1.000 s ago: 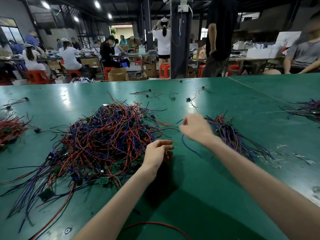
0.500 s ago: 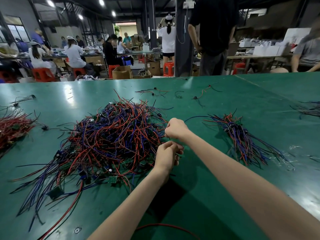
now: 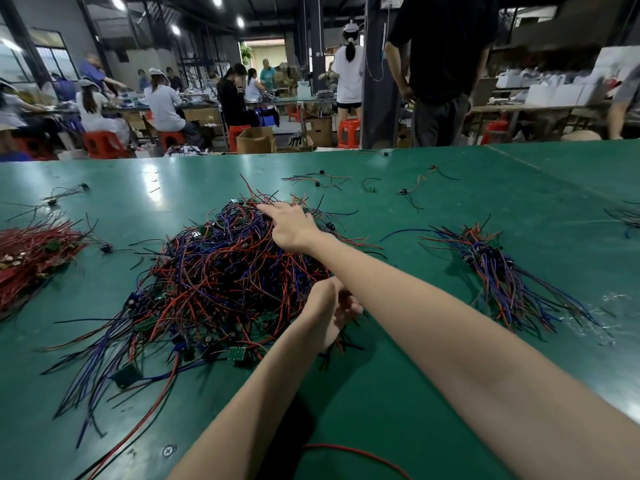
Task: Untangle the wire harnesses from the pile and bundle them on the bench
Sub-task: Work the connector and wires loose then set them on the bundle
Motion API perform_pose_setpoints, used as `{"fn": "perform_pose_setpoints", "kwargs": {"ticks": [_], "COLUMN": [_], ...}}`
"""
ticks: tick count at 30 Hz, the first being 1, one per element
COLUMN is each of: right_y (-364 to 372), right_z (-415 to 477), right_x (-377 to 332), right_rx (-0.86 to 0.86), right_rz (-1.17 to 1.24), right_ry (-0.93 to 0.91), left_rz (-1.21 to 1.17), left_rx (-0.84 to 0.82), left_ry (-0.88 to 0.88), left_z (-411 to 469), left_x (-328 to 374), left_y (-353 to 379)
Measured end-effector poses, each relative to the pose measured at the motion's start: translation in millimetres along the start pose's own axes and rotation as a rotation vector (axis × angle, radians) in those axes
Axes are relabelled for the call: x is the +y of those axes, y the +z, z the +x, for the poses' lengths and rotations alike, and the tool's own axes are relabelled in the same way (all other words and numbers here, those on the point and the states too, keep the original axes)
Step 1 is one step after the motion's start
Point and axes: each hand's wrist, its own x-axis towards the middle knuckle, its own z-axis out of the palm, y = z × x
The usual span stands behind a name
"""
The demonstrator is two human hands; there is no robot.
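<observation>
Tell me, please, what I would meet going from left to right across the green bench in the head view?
In order: red wire bundle at the left edge → large tangled pile of red and blue harnesses → smaller laid-out bundle → a few dark wires at the right edge.

Right arm stretched far forward, crossing over the left wrist; right grip [image 3: 291, 226] palm down, fingers straight, index leading. Left grip [image 3: 330, 308] nearer, fingers loosely curled, partly hidden under the right forearm
</observation>
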Motion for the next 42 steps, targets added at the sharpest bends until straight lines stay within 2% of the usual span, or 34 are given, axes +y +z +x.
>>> {"fn": "perform_pose_setpoints", "kwargs": {"ticks": [2, 4, 7, 11, 15, 18, 22, 27, 33, 38, 42], "right_y": [2.5, 5.1, 9.2, 1.6, -36.8, -57.9, -54.2, -20.2, -6.8, -6.0, -8.8], "right_z": [7.0, 9.5, 6.0, -6.5, -30.7, -56.6, -101.4, -149.1, -166.8, -173.8, -175.2], "right_x": [-3.6, -6.2, -14.3, -32.4, -33.9, -13.6, 25.5, 66.5, 74.5, 73.7, 75.7], "right_rx": [-0.098, -0.119, 0.063, 0.473, 0.53, 0.614, 0.586, 0.474, 0.423, 0.488, 0.528], "right_rz": [-0.065, -0.093, -0.004, 0.337, 0.928, 1.083, 1.162, 1.09, 1.308, 1.283, 1.445], "right_ry": [0.012, 0.023, 0.031, 0.004, -0.097, -0.109, -0.063, 0.0, 0.039, 0.092, 0.207], "left_rz": [-0.046, -0.067, -0.138, -0.145, -0.224, -0.25, -0.211, -0.26, -0.008, -0.017, -0.007], "left_rx": [-0.094, -0.139, -0.12, -0.061, -0.056, -0.033, -0.028, -0.113, -0.031, 0.06, 0.065], "left_ry": [0.009, -0.004, -0.032, -0.066, -0.142, -0.128, -0.025, 0.134, 0.261, 0.375, 0.439], "left_z": [-4.3, -6.0, -2.0, 2.6, 7.6, 7.1, 6.5, 4.6, 1.5, 0.9, -3.1], "left_x": [1.7, 1.6, 1.2, 1.1, 1.3, 1.1, 4.0, 2.0, -17.6, -16.8, -17.5], "left_y": [-7.0, -11.5, -12.1, -11.6, -8.4, -9.1, -6.3, 2.4, 9.2, 8.8, 11.2]}}
